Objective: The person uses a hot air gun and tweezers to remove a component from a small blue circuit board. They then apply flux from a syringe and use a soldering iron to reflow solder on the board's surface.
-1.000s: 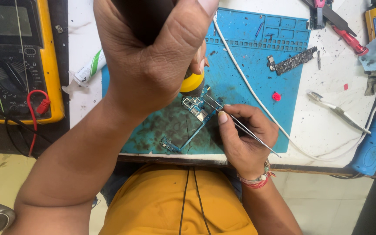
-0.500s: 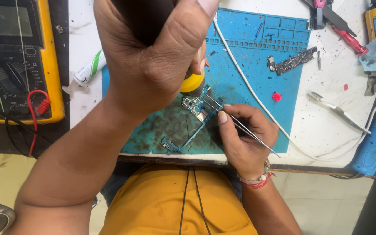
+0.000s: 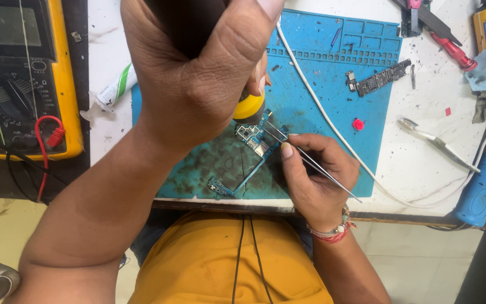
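My left hand (image 3: 198,73) is raised close to the camera, gripping a dark-handled tool whose yellow end (image 3: 249,107) points down at a small blue circuit board (image 3: 252,137). The board lies on a blue work mat (image 3: 333,84) stained dark near its front edge. My right hand (image 3: 313,177) rests on the mat just right of the board, pinching thin metal tweezers (image 3: 310,160) whose tips touch the board. The tool's tip is hidden behind my left hand.
A yellow multimeter (image 3: 26,79) with a red lead sits at the left. A white cable (image 3: 333,126) crosses the mat. Another circuit board (image 3: 381,77), a red cap (image 3: 358,124), metal tweezers (image 3: 437,143), a blue cylinder (image 3: 482,188) and a white tube (image 3: 113,90) lie around.
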